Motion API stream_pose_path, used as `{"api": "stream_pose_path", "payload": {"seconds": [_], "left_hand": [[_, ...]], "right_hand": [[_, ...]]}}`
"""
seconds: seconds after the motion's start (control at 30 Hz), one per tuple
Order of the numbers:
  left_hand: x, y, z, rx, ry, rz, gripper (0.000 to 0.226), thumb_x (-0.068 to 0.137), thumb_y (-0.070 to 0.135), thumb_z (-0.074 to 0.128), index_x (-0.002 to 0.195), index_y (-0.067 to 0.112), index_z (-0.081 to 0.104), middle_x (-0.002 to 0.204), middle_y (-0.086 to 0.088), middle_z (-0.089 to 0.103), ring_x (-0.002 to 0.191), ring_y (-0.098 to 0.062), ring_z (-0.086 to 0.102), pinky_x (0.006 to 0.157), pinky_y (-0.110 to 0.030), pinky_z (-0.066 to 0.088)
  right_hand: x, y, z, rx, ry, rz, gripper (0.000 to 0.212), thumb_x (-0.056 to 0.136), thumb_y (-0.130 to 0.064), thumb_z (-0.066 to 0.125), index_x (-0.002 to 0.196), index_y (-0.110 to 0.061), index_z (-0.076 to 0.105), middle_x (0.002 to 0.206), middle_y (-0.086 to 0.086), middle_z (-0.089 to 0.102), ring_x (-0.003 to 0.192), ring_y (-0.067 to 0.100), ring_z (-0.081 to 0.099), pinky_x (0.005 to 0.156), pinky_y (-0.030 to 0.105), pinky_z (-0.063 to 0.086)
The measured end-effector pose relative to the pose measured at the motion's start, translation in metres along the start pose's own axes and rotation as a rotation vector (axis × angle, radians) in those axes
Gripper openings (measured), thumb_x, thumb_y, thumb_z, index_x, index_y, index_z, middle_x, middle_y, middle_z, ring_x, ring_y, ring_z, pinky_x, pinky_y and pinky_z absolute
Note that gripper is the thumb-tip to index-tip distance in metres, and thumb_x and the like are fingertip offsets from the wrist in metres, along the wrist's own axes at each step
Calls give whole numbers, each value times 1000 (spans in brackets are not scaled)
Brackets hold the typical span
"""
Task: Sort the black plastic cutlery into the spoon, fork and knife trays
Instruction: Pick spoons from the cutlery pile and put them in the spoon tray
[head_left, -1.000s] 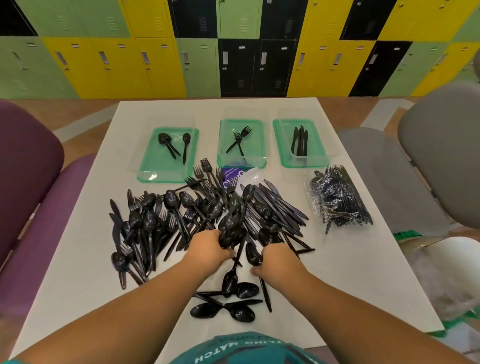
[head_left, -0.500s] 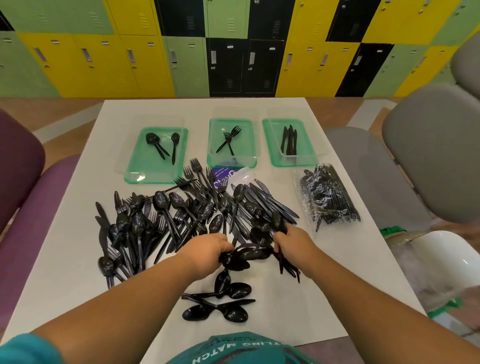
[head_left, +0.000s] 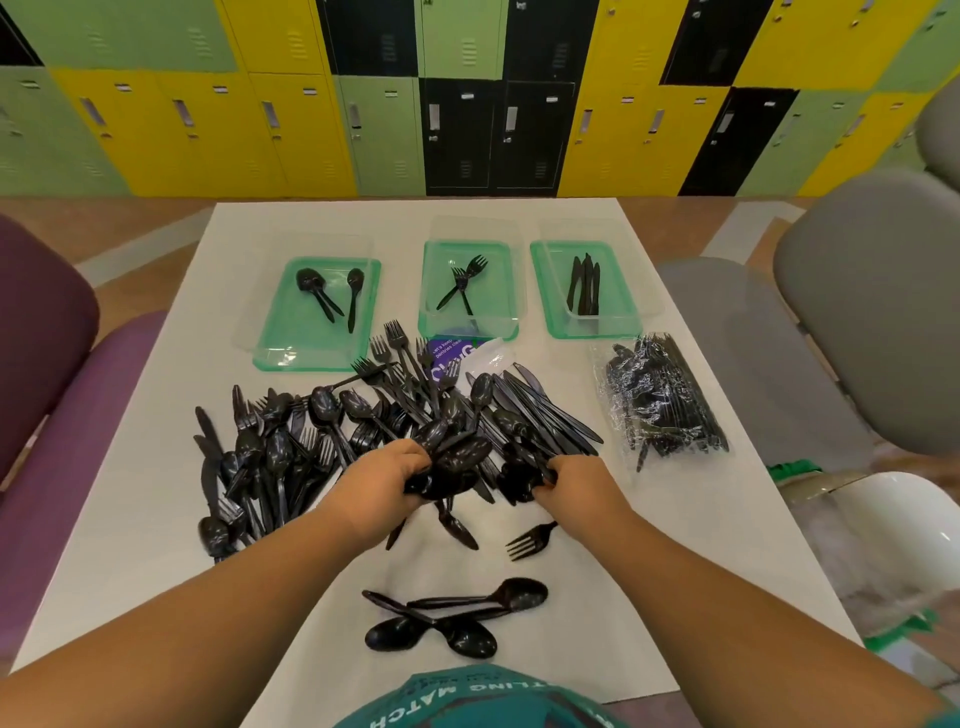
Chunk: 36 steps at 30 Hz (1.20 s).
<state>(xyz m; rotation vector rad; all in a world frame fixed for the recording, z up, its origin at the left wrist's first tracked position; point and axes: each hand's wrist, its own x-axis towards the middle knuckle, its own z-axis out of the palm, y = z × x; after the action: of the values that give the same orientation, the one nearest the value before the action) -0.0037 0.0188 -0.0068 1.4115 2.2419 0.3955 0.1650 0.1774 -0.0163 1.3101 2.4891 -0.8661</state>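
A big pile of black plastic cutlery (head_left: 322, 441) covers the middle of the white table (head_left: 156, 519). My left hand (head_left: 379, 483) grips a bunch of black spoons (head_left: 457, 457) at the pile's near edge. My right hand (head_left: 576, 480) is closed on more black cutlery (head_left: 519, 473) just to the right. Three green trays stand at the back: the spoon tray (head_left: 311, 332) on the left, the fork tray (head_left: 470, 291) in the middle, the knife tray (head_left: 587, 291) on the right. Three spoons (head_left: 457, 618) lie apart near me, and a single fork (head_left: 530, 538) rests below my right hand.
A sealed clear bag of black cutlery (head_left: 665, 405) lies at the table's right side. A purple wrapper (head_left: 452, 358) pokes out behind the pile. Purple chairs (head_left: 47, 364) stand left, grey chairs (head_left: 857, 322) right, and a white bin (head_left: 872, 535) sits at lower right.
Both hands have closed in on the pile's near edge, the left gathering a thicker bunch of spoons. A single fork now lies loose below my right hand.
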Motion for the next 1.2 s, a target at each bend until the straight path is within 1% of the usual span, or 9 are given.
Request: {"api": "stream_pose_path", "payload": {"seconds": [0.1,0.2,0.37,0.5,0.6,0.77,0.87,0.97,1.2], "left_hand": [[-5,-3,-4,-63,65,-69,19,86,17,65,77,32,58,83,14,54,76,-9,55,70,-22,45],[-9,0,-6,-34,86,-113,39,89,18,61,62,37,40,69,12,47,63,-5,46,55,-16,31],[-12,13,-8,50,4,-102,39,90,17,58,61,33,37,75,5,43,70,-15,43,61,-24,35],[-16,22,9,-71,-163,-67,7,89,30,62,85,25,64,76,8,57,71,-11,54,64,-20,41],[-16,27,25,-61,-280,-110,23,81,38,71,95,21,68,85,6,61,80,-14,56,74,-27,46],[-15,34,39,-22,-381,-101,30,73,38,76,97,24,66,95,5,63,87,-15,57,75,-28,47],[-12,34,44,66,-377,-106,33,76,37,73,103,20,64,102,0,65,95,-19,59,82,-31,50],[-8,33,47,124,-364,-99,27,80,33,69,102,17,66,101,-3,66,95,-21,61,85,-34,52],[-12,28,36,1,-289,-68,20,80,37,69,88,19,65,80,4,56,77,-15,53,66,-26,38]], "right_hand": [[-1,5,-6,106,28,-8,22,89,-24,61,68,-21,53,65,-5,51,67,15,53,54,21,38],[-1,7,-16,164,75,-34,14,94,-32,54,90,-20,59,83,0,62,83,21,59,69,28,44],[1,7,-22,19,61,-31,25,96,-41,50,100,-17,54,84,1,60,79,21,57,68,31,44],[0,8,-12,-50,-86,-29,37,82,-35,71,112,-17,60,104,2,68,95,22,63,78,30,49],[-2,8,-3,-150,-62,-60,29,85,-26,67,112,-15,65,108,7,69,100,24,65,83,30,49],[-2,12,-8,66,23,-22,18,88,-26,62,98,-13,70,78,3,65,78,21,62,65,27,46],[-2,14,-24,239,71,14,13,87,-31,64,86,-19,70,66,0,59,67,18,56,62,29,45],[4,17,-35,205,82,0,22,91,-34,59,90,-15,69,77,7,65,73,22,60,68,33,48],[12,15,-25,50,99,-17,25,90,-31,61,108,-13,59,92,4,63,88,26,63,76,33,51]]}}
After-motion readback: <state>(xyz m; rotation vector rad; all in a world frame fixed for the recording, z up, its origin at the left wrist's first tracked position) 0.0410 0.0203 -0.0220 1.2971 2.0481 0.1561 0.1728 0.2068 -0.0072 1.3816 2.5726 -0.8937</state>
